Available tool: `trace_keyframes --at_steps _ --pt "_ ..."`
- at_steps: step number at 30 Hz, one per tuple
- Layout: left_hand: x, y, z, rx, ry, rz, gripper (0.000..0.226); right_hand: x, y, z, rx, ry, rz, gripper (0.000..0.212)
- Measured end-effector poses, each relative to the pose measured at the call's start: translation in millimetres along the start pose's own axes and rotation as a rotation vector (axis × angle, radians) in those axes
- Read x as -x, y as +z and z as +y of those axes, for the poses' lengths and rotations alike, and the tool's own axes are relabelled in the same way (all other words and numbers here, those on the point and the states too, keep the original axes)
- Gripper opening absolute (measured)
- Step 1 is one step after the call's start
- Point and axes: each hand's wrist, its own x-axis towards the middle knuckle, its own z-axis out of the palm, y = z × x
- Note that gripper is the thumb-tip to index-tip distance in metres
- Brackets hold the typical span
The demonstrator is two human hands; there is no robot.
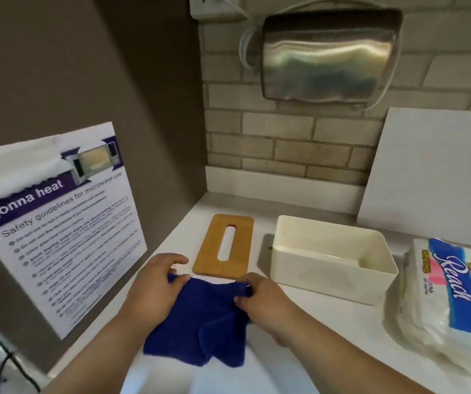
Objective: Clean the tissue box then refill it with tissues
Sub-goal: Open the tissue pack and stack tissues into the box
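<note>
white countertop runs into a corner of pale brick wall, with a brushed-metal dispenser mounted above and a printed microwave safety notice on the brown side panel. the cream plastic tissue box stands open and looks empty at centre right; its slotted bamboo lid lies flat just left of it, apart. a plastic-wrapped pack of paper towels sits to the right of the box. both hands hold a dark blue microfibre cloth above the counter: the left hand pinches one top corner, the right hand pinches the other. this looks like readying the cloth for cleaning; next it likely needs bunching and carrying into the box to wipe the walls.
</note>
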Motion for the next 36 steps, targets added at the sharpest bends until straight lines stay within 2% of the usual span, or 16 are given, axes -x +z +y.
trace_keyframes --at_steps 3,6,9,12,17,22,28,31,36 --pt "11 17 -17 -0.088 0.114 -0.065 0.026 -6 5 2 0.138 -0.042 0.065 0.033" --pt "19 40 -26 -0.138 0.119 -0.216 0.036 -6 1 1 0.101 -0.078 0.070 0.023" --pt "19 56 -33 -0.418 0.149 -0.371 0.052 -3 -5 2 0.075 -0.118 0.040 0.013" --pt "17 57 -29 -0.523 0.158 -0.400 0.054 3 -16 6 0.116 -0.152 0.058 0.012" --pt "17 52 10 -0.199 0.196 -0.265 0.040 22 -52 9 0.083 -0.233 0.244 0.015" --pt "20 73 86 0.072 0.338 -0.340 0.027 53 -114 13 0.034 -0.332 0.570 0.022" --pt "28 122 168 0.249 0.454 -0.552 0.024 91 -194 53 -0.006 -0.146 0.867 0.016" --pt "30 149 193 0.275 0.492 -0.633 0.030 103 -215 80 0.013 0.005 0.915 0.015" --pt "40 184 224 0.261 0.417 -0.781 0.052 123 -230 121 0.138 0.159 0.993 0.022"
